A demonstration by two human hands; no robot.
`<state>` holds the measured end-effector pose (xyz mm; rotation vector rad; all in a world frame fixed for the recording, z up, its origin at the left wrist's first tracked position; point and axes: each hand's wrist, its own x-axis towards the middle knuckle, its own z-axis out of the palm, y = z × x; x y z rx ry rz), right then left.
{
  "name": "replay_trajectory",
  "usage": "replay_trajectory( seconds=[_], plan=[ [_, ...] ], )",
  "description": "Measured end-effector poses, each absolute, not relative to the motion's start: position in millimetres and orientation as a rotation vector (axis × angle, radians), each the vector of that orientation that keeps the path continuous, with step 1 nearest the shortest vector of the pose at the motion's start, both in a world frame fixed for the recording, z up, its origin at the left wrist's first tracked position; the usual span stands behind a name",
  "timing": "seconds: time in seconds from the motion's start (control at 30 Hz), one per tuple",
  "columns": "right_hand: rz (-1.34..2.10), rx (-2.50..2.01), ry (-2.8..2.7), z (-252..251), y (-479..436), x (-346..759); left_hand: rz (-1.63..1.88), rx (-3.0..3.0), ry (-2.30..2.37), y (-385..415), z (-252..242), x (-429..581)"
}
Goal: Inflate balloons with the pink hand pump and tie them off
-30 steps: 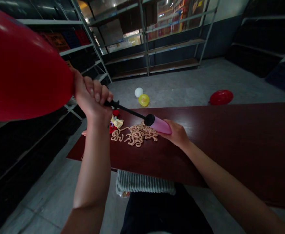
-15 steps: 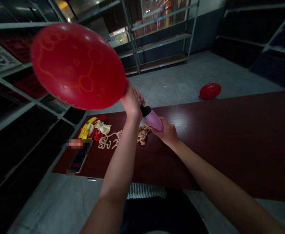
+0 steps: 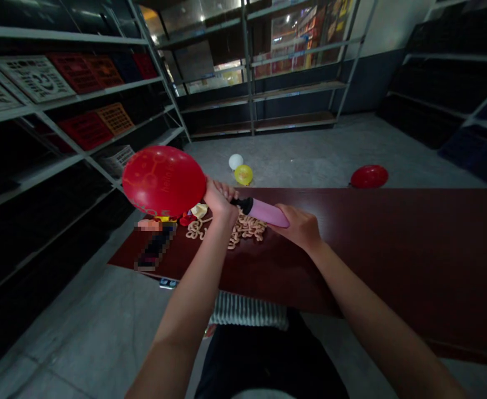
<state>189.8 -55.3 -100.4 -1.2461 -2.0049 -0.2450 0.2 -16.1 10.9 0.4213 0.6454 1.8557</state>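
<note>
My left hand [image 3: 219, 198] is closed around the neck of an inflated red balloon [image 3: 163, 180] where it meets the black tip of a pink hand pump [image 3: 265, 213]. The balloon bulges out to the left, above the table's end. My right hand [image 3: 299, 227] grips the pump's pink barrel from the right. Both hands hover just over a dark red table [image 3: 393, 244]. Below them lies a heap of pale, limp balloons [image 3: 243, 229]. A few coloured limp balloons [image 3: 193, 213] lie beside the heap.
A blurred flat object [image 3: 154, 249] lies at the table's left end. On the grey floor beyond are a white balloon [image 3: 236, 161], a yellow balloon [image 3: 243, 174] and a red balloon [image 3: 369, 177]. Metal shelving [image 3: 81, 111] with crates lines the left and back.
The pump has been pushed in: its black rod was drawn out a second ago and is now hidden. The balloon looks smaller and lower in the picture as my head moved.
</note>
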Motion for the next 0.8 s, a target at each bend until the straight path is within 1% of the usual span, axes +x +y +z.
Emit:
replay_trajectory(
  seconds=[0.3, 0.5, 0.63, 0.8],
  plan=[
    [-0.356, -1.110, -2.195, -105.8, -55.0, 181.2, 2.021, 0.282, 0.676, -42.7, -5.3, -75.6],
    [-0.505, -1.098, -2.230, -104.6, -57.9, 184.0, 2.046, 0.222, 0.699, -45.1, -7.1, -109.8],
    [-0.449, -1.131, -2.214, -104.0, -57.5, 182.3, 2.051, 0.270, 0.692, -41.6, 10.7, -127.0],
    [-0.234, -1.132, -2.116, -105.2, -57.8, 167.3, 2.052, 0.555, 0.663, -43.1, 63.8, -123.3]
  ],
)
